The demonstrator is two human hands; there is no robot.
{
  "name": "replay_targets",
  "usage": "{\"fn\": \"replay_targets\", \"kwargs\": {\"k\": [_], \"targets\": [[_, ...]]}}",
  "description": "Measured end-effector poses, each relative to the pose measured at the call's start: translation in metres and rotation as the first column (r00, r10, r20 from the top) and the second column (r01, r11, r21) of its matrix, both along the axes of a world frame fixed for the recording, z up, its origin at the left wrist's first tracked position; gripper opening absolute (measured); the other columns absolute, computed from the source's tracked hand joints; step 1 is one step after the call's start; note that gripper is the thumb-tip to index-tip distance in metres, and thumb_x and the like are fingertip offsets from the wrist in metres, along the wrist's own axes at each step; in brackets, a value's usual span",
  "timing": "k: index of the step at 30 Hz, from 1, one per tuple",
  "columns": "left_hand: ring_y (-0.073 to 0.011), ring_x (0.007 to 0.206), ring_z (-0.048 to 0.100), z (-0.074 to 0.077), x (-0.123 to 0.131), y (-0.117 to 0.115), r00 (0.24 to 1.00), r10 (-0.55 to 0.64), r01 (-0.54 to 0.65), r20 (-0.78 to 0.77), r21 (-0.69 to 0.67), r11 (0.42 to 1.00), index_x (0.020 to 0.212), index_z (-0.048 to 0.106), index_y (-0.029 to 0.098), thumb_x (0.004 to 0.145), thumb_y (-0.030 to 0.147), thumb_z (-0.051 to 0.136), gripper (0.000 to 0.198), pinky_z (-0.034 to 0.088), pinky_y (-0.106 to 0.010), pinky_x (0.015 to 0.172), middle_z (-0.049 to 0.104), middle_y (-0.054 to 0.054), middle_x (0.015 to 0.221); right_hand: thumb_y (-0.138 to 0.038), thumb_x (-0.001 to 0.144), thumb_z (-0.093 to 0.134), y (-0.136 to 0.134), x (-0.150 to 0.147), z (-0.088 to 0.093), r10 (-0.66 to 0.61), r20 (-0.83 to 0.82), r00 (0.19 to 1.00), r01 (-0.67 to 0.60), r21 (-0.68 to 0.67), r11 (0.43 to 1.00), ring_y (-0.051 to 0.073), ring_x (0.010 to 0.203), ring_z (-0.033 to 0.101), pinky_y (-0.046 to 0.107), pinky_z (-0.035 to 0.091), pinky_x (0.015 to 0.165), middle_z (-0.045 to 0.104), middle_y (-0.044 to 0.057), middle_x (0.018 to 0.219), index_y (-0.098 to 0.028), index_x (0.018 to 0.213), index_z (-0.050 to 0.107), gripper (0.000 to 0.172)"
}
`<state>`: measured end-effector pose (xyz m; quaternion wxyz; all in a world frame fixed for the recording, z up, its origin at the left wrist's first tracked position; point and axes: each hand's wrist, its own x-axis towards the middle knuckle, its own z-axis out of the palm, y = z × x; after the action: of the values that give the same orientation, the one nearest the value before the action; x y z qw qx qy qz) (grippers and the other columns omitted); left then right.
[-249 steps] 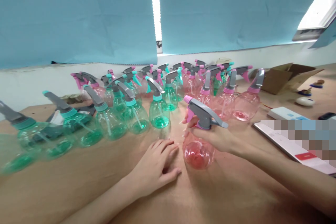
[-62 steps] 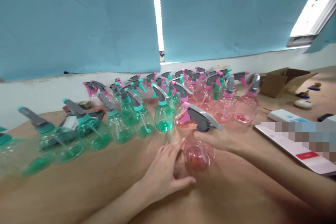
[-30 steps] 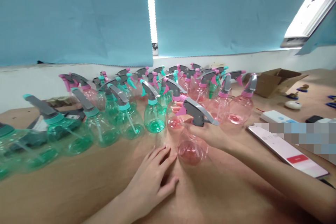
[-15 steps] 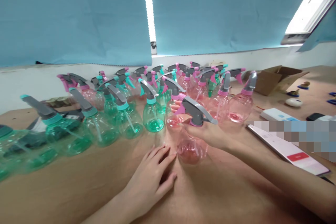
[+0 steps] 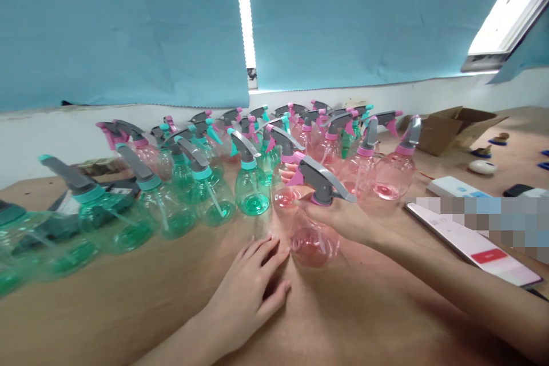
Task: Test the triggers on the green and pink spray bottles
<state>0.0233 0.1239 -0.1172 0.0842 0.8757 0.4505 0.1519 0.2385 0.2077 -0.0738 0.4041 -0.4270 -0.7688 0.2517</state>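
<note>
A clear pink spray bottle (image 5: 314,245) with a grey and pink trigger head stands in front of me on the table. My right hand (image 5: 345,220) reaches round its neck from behind and the right, with fingertips showing by the pink trigger; the bottle's head hides part of the grip. Flat on the tabletop, just left of the bottle's base, rests my left hand (image 5: 251,283), fingers stretched out and holding nothing. Right behind my right fingers is another pink spray bottle (image 5: 286,197). A green spray bottle (image 5: 252,197) is beyond my left hand.
Several green bottles (image 5: 171,217) line the left side, and more green and pink ones crowd the back. At right lie a phone (image 5: 467,240), a white box (image 5: 457,187), a white mouse (image 5: 482,167) and an open cardboard box (image 5: 454,131). Blue sheets (image 5: 364,23) hang behind.
</note>
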Motion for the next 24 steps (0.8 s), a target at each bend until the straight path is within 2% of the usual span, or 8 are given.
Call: {"fn": "replay_targets", "kwargs": {"k": [4, 9, 13, 17, 24], "targets": [[-0.0317, 0.13, 0.043, -0.001, -0.0001, 0.0004, 1.0, 0.002, -0.002, -0.011, 0.0, 1.0, 0.135, 0.049, 0.024, 0.092, 0.034, 0.05, 0.044, 0.034, -0.055, 0.108, 0.052, -0.01, 0.139, -0.029, 0.079, 0.056, -0.0019, -0.0017, 0.0042, -0.007, 0.007, 1.0, 0.007, -0.033, 0.999, 0.019, 0.069, 0.057, 0.03, 0.045, 0.057, 0.057, -0.001, 0.065, -0.027, 0.083, 0.061, 0.006], [-0.0317, 0.132, 0.041, -0.0011, -0.0005, 0.0005, 1.0, 0.002, -0.002, -0.022, -0.007, 1.0, 0.136, 0.048, 0.024, 0.093, 0.034, 0.05, 0.044, 0.034, -0.055, 0.108, 0.05, -0.01, 0.14, -0.029, 0.079, 0.057, -0.0017, -0.0018, 0.0032, -0.006, -0.044, 0.999, 0.004, -0.035, 0.999, 0.021, 0.078, 0.06, 0.034, 0.05, 0.066, 0.065, 0.001, 0.082, -0.026, 0.091, 0.063, 0.014], [-0.0316, 0.132, 0.04, -0.0008, -0.0006, 0.0, 0.999, 0.001, -0.002, -0.042, -0.012, 1.0, 0.137, 0.048, 0.023, 0.094, 0.035, 0.049, 0.045, 0.034, -0.055, 0.107, 0.049, -0.011, 0.141, -0.028, 0.078, 0.056, -0.0009, -0.0015, 0.0026, 0.019, -0.037, 0.999, -0.02, -0.036, 0.999, 0.022, 0.074, 0.06, 0.034, 0.049, 0.061, 0.064, 0.001, 0.075, -0.028, 0.098, 0.065, 0.021], [-0.0311, 0.133, 0.039, -0.0004, -0.0003, 0.0003, 0.998, 0.001, -0.002, -0.065, -0.016, 1.0, 0.137, 0.047, 0.023, 0.094, 0.034, 0.049, 0.045, 0.035, -0.055, 0.107, 0.048, -0.011, 0.142, -0.029, 0.077, 0.057, -0.002, -0.0014, 0.0028, -0.023, -0.016, 1.0, 0.022, -0.052, 0.998, 0.022, 0.076, 0.061, 0.034, 0.048, 0.062, 0.066, 0.001, 0.076, -0.027, 0.094, 0.067, 0.019], [-0.0305, 0.133, 0.039, 0.0015, 0.0006, -0.0009, 0.996, 0.008, -0.01, -0.087, -0.016, 1.0, 0.137, 0.046, 0.022, 0.094, 0.034, 0.049, 0.045, 0.035, -0.055, 0.107, 0.048, -0.01, 0.142, -0.025, 0.074, 0.055, -0.0043, -0.0023, 0.0054, -0.026, -0.045, 0.999, 0.025, -0.041, 0.999, 0.022, 0.073, 0.063, 0.033, 0.049, 0.063, 0.067, 0.0, 0.073, -0.028, 0.098, 0.069, 0.028]]}}
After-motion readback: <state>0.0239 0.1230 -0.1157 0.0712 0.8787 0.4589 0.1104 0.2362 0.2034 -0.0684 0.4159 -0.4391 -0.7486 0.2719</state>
